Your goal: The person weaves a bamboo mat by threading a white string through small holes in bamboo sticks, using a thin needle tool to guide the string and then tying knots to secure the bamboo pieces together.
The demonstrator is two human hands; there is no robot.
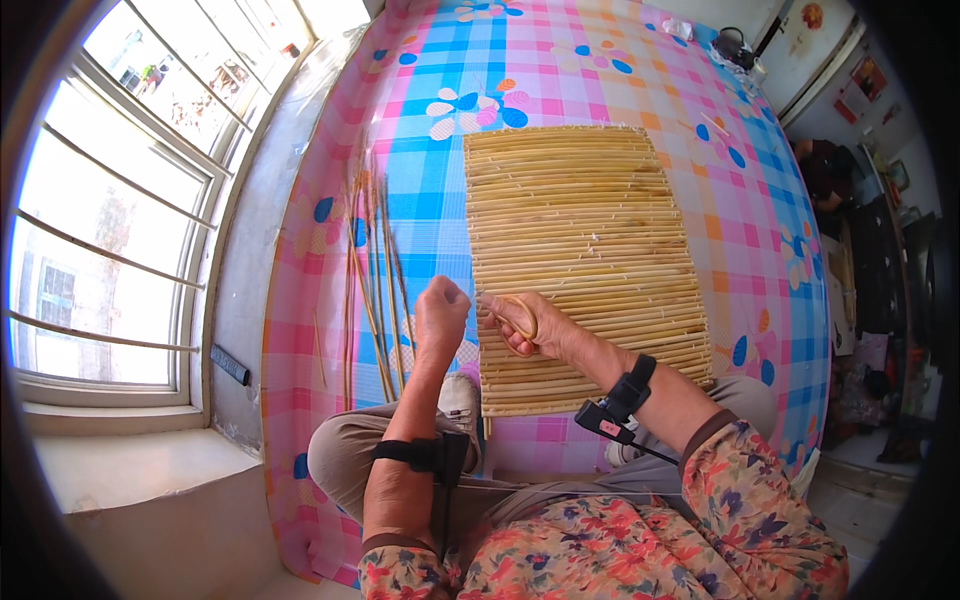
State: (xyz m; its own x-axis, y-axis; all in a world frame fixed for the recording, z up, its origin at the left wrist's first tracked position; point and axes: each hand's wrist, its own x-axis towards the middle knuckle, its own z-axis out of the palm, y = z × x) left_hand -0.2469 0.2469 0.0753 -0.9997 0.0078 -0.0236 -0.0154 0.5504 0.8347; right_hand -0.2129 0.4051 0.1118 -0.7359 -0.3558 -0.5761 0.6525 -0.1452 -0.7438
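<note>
A mat of bound reed stalks lies flat before me, its stalks running crosswise and tied with pale thread. My right hand is over its left part, with the looped handles of scissors around its fingers; the blades are hidden. Just left of the mat's edge is my left hand, closed with its fingertips pinched; whether thread is between them is too small to tell. Several loose reed stalks with feathery tops lie to the left of that hand.
A checked, flowered sheet covers the surface under the mat. A barred window and a sill with a black remote control are at the left. A dark kettle stands at the upper right; another person is at the far right.
</note>
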